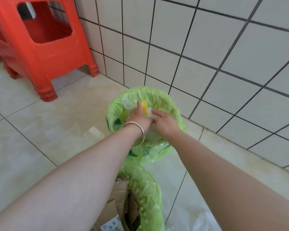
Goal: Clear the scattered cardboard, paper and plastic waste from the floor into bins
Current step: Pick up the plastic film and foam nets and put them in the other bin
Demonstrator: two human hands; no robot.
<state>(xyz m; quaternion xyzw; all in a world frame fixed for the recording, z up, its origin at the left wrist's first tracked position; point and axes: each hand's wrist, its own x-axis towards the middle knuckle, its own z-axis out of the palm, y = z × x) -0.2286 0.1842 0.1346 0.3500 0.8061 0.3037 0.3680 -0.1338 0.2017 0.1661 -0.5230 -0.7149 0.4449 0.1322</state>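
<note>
Under both hands, the far bin (158, 99) wears a translucent lime-green liner with darker green print showing through its side. Just past the fingertips of the left hand (141, 118) lies a yellow scrap (144, 106) among clear and whitish plastic (128, 102). A silver bangle (138, 135) rings the left wrist. Nearer than the hands, a second bin (145, 194) has the same lime-green liner and holds brown cardboard (117, 204) bearing a white label with black print. Far left of the hands stands an orange-red stool (37, 47). The floor (32, 124) is pale beige tile; the wall (207, 47) is white tile with dark grout lines in a grid.
</note>
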